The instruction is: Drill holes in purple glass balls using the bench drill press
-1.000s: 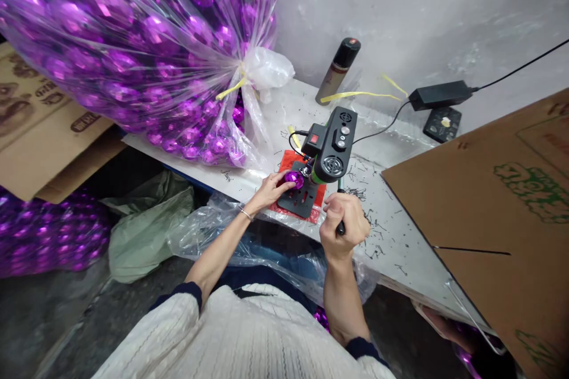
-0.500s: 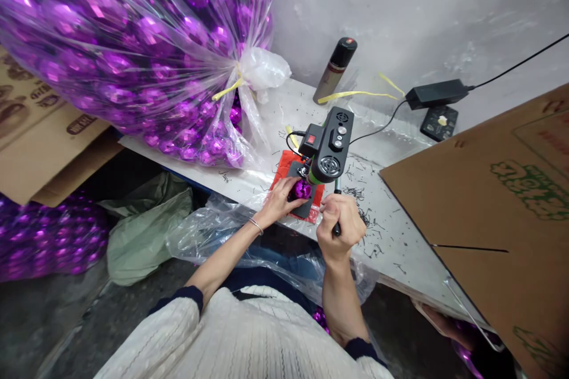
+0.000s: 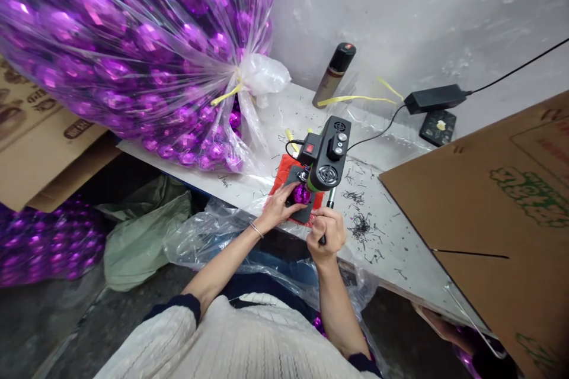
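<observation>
A shiny purple ball (image 3: 302,193) sits under the head of a small black bench press (image 3: 331,157) with round vents and a red switch. My left hand (image 3: 278,206) pinches the ball between thumb and fingers from the left. My right hand (image 3: 326,234) is wrapped around the black grip of the press's metal lever (image 3: 331,196), just right of the ball. The press's dark base plate (image 3: 306,214) rests on a red mat (image 3: 278,177). The top of the ball is partly hidden by the press head.
A big tied clear bag of purple balls (image 3: 146,65) bulges at the left. Behind the press stand a spray can (image 3: 334,74) and a black power adapter (image 3: 435,98). Small black bits (image 3: 361,225) litter the white table (image 3: 391,249). A cardboard box (image 3: 480,201) stands at the right.
My right hand has pulled the lever down and a little to the left, nearer my body. My left hand still holds the ball in the same spot.
</observation>
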